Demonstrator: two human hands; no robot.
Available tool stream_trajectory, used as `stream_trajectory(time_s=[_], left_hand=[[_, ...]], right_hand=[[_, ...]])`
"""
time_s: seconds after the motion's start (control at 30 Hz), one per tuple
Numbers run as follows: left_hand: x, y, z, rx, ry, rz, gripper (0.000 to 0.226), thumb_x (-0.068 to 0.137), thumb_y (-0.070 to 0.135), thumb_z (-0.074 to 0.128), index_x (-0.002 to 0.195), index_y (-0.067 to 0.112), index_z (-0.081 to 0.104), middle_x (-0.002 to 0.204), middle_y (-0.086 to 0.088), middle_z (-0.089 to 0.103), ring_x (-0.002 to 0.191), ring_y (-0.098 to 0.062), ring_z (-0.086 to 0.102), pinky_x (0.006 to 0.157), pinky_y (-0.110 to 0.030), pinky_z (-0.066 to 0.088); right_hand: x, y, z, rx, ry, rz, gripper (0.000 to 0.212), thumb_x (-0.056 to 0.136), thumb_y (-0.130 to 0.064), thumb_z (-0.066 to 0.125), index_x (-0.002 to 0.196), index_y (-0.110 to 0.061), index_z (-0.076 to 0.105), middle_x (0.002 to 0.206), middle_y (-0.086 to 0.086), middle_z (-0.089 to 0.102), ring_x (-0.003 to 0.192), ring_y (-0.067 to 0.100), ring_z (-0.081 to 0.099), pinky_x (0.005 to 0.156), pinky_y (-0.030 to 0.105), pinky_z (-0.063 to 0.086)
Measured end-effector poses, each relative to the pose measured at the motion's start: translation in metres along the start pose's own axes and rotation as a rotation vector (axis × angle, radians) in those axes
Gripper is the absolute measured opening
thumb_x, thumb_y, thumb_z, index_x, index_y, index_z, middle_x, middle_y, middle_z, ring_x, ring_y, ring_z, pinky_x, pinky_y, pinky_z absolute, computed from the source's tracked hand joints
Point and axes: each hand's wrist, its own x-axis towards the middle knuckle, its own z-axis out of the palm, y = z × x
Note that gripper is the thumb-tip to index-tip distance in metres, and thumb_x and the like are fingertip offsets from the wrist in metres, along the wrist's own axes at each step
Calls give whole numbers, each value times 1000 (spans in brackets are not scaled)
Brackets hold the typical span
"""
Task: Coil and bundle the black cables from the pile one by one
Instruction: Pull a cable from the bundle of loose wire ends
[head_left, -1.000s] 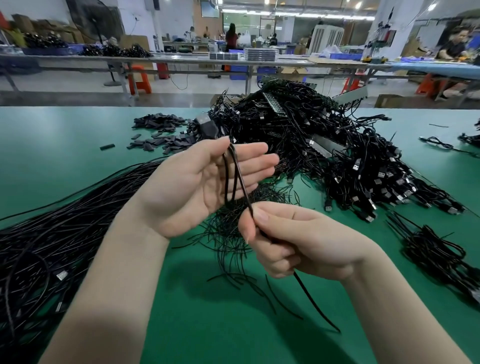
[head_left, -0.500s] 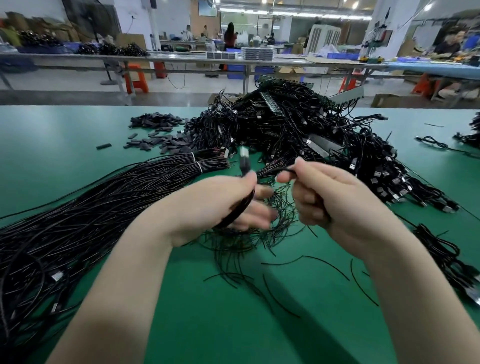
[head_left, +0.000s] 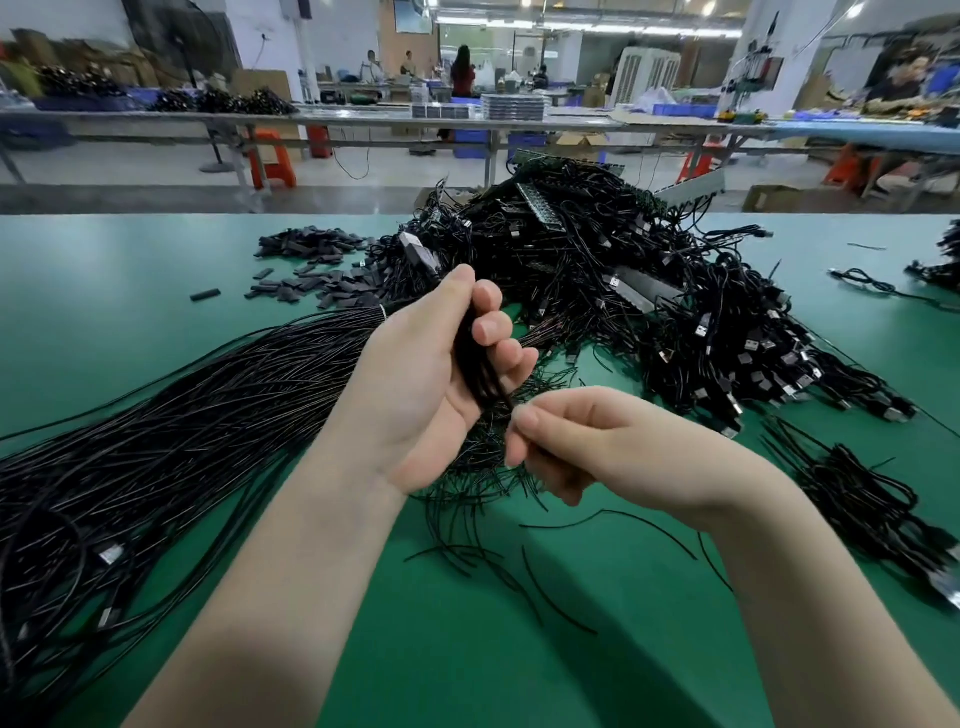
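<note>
Half a second ago the left hand (head_left: 431, 384) lay low and palm-down over the coil (head_left: 480, 366), with the right hand (head_left: 587, 447) raised at 2 o'clock of it, drawing the cable sideways. Now the left hand has turned palm-up and risen; its fingers curl round the coil, a narrow, glossy black hank standing nearly upright in the fist. The plug (head_left: 418, 252), a flat dark block with a grey metal tip, has swung from above the knuckles to 11 o'clock of the hand, blurred. The right hand has dropped to 5 o'clock of the left and pinches the thin tail of the cable between thumb and forefinger, just below the coil; its other fingers are folded in.

The table (head_left: 130, 291) is smooth green matting with a soft sheen. At 9 o'clock lies a sheaf (head_left: 182, 415) of long straight cables, shiny and thin, tied by a pale band near its far end. At 12 to 2 o'clock sits the pile (head_left: 649, 291), a matted heap bristling with rectangular metal plugs. Small flat black sleeves (head_left: 311, 260) are scattered at 11 o'clock. Short wiry ties (head_left: 478, 493) lie tangled beneath the hands. Finished bundles (head_left: 862, 493) lie at 3 o'clock.
</note>
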Motion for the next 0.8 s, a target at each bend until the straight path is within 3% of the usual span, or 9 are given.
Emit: stream_trajectory(time_s=[0.07, 0.13, 0.17, 0.27, 0.33, 0.43, 0.57, 0.7, 0.8], left_hand=[[0, -1, -1, 88, -11, 24, 36, 104, 33, 37, 74, 19, 50, 53, 11, 42, 48, -6, 46, 65, -22, 54], [0, -3, -1, 177, -50, 19, 35, 104, 35, 36, 75, 19, 49, 54, 11, 41, 50, -7, 45, 64, -24, 50], [0, -5, 0, 221, -67, 15, 34, 103, 35, 36, 76, 19, 49, 54, 11, 42, 52, -9, 45, 64, -27, 47], [-3, -10, 5, 300, -81, 14, 32, 102, 36, 38, 79, 17, 50, 54, 11, 44, 51, -7, 48, 78, -42, 41], [-5, -11, 7, 308, -88, -6, 32, 102, 38, 39, 80, 17, 50, 56, 10, 45, 50, -4, 53, 85, -46, 33], [-5, -9, 5, 302, -100, -32, 31, 97, 40, 44, 80, 16, 52, 59, 7, 48, 55, -5, 52, 91, -36, 46], [-5, -3, -3, 331, -150, -31, 29, 84, 44, 51, 76, 18, 59, 67, 3, 59, 69, -12, 56, 87, -29, 44], [-8, 3, -10, 455, -185, 5, 28, 82, 46, 52, 71, 23, 63, 78, -3, 71, 80, -13, 69, 67, -20, 56], [-9, 7, -13, 611, -112, 70, 30, 81, 50, 50, 67, 31, 67, 82, 0, 75, 77, -9, 68, 69, -23, 56]], right_hand=[[-3, 0, -2, -81, 30, 7, 19, 92, -38, 55, 106, -28, 63, 86, -4, 70, 77, 8, 63, 74, 28, 53], [-3, 1, -4, 78, 84, -53, 45, 78, -45, 62, 121, -32, 57, 99, -12, 71, 91, 0, 64, 85, 25, 53], [-2, 0, -2, 174, 105, -98, 43, 77, -45, 63, 119, -34, 58, 92, -15, 70, 88, -1, 63, 86, 25, 53], [5, -9, 11, 285, 167, -202, 2, 83, -39, 68, 85, -38, 67, 71, -11, 53, 75, 9, 51, 87, 43, 53], [8, -10, 16, 266, 248, -215, 10, 79, -36, 69, 72, -35, 62, 69, -8, 50, 73, 14, 49, 84, 50, 51], [7, -11, 16, 178, 303, -227, 26, 79, -37, 72, 68, -25, 52, 64, -8, 40, 64, 13, 37, 58, 42, 38], [7, -11, 17, 124, 297, -291, 36, 83, -25, 74, 76, 0, 48, 69, 0, 44, 66, 13, 40, 62, 30, 35], [11, -11, 24, 80, 378, -304, 37, 82, -19, 75, 70, -7, 42, 63, -5, 35, 60, 10, 34, 56, 28, 32], [11, -9, 20, -2, 457, -261, 21, 81, -23, 76, 94, -15, 63, 73, 2, 62, 64, 16, 53, 63, 34, 46]])
